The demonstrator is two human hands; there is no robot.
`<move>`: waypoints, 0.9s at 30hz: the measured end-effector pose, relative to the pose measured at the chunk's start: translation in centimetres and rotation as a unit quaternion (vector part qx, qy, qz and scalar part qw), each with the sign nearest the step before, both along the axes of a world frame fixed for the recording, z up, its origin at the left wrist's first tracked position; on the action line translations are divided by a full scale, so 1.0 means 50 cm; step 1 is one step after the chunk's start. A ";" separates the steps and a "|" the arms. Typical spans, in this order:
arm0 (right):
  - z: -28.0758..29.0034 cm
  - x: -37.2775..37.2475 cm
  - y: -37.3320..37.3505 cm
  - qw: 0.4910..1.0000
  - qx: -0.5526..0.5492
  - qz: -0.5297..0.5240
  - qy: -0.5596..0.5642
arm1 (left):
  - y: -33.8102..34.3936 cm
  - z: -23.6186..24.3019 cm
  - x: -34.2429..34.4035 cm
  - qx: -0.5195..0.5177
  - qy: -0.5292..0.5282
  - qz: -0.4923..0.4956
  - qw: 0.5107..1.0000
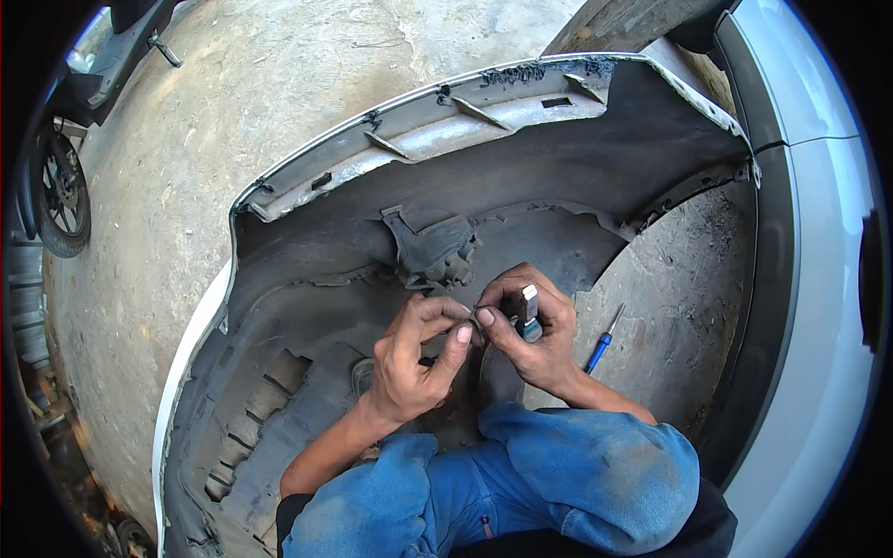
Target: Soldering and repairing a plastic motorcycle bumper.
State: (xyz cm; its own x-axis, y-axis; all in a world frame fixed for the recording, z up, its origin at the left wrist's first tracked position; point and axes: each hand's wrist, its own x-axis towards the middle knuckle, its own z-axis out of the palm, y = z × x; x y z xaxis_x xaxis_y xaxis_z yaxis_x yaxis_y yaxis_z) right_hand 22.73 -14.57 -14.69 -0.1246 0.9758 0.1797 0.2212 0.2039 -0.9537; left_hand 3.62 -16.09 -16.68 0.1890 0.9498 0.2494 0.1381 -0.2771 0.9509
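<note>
My left hand [414, 358] and my right hand [535, 330] meet in front of my knees. Both pinch a small dark piece [475, 325] between thumb and fingertips; its kind is too small to make out. Tucked in my right hand is a short tool [529, 305] with a pale squarish end and a teal part, mostly hidden by the fingers. Around and beyond my hands lies a car bumper cover [363, 214], its dark inner side facing me and its edge white. Dark, rough patches [516, 74] mark its far flange.
To the right, a slim blue-handled tool [600, 352] with a thin metal tip lies on the concrete floor [665, 288]. A light-coloured car body [828, 232] stands along the right side. A motorcycle wheel [63, 191] shows at far left, and a wooden post [614, 26] at the top.
</note>
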 end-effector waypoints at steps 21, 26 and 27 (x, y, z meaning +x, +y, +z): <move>0.039 0.007 0.014 0.977 -0.202 0.060 0.044 | 0.036 -0.021 -0.034 0.191 0.090 -0.016 0.977; 0.019 -0.001 0.002 0.971 -0.226 0.029 0.072 | 0.017 0.002 -0.028 -0.048 -0.009 -0.014 0.999; 0.018 0.001 0.000 0.969 -0.231 0.024 0.084 | 0.016 0.008 -0.029 -0.113 -0.020 -0.044 0.992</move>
State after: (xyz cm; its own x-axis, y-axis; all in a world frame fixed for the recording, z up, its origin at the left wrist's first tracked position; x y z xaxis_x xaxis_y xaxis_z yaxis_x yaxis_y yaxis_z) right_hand 22.79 -14.57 -13.77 -0.1784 0.9505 -0.2543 0.0565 -0.2481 -0.9671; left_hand 2.20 -15.29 -16.27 0.2688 0.9624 0.0404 0.0844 -0.0653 0.9943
